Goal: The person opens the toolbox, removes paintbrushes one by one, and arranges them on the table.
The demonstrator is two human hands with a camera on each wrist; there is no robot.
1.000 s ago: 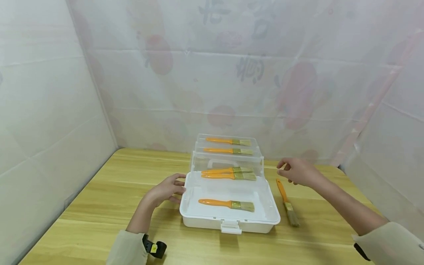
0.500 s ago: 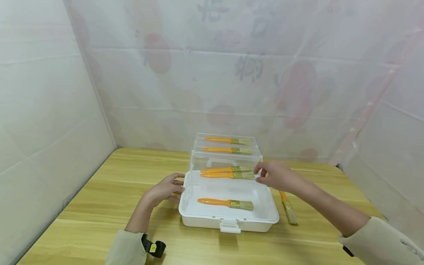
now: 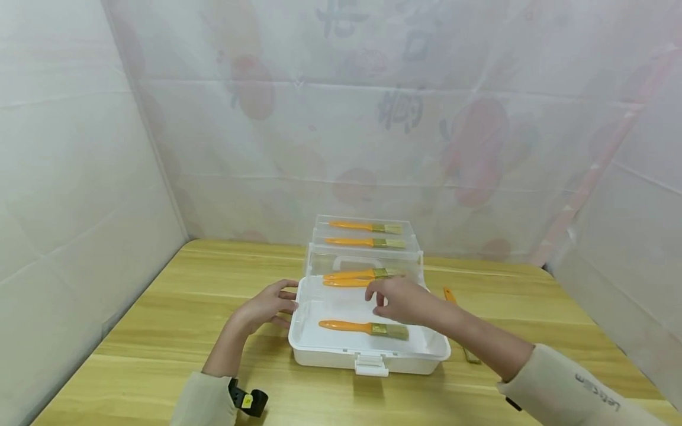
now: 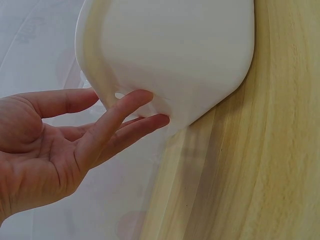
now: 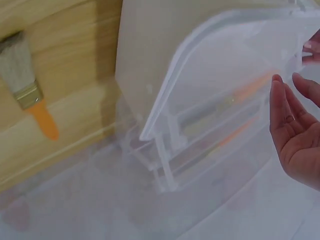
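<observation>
We see staged recording booth, not home: white printed sheeting [image 3: 373,118] walls in wooden table [image 3: 160,319]; only toolbox [image 3: 367,349] and paintbrushes [image 3: 364,327] laid out.

Light wood-grain table [image 3: 160,319] w/ pale translucent sheeting [image 3: 373,118] hung on 3 sides, faded red shapes & dark characters showing thru. Upper clear tiers at back carry 2 orange-handled brushes: rear one [image 3: 366,226], another [image 3: 367,242] just in front. One more brush [image 5: 27,90] lies on table right of case, bristles toward near edge.
</observation>
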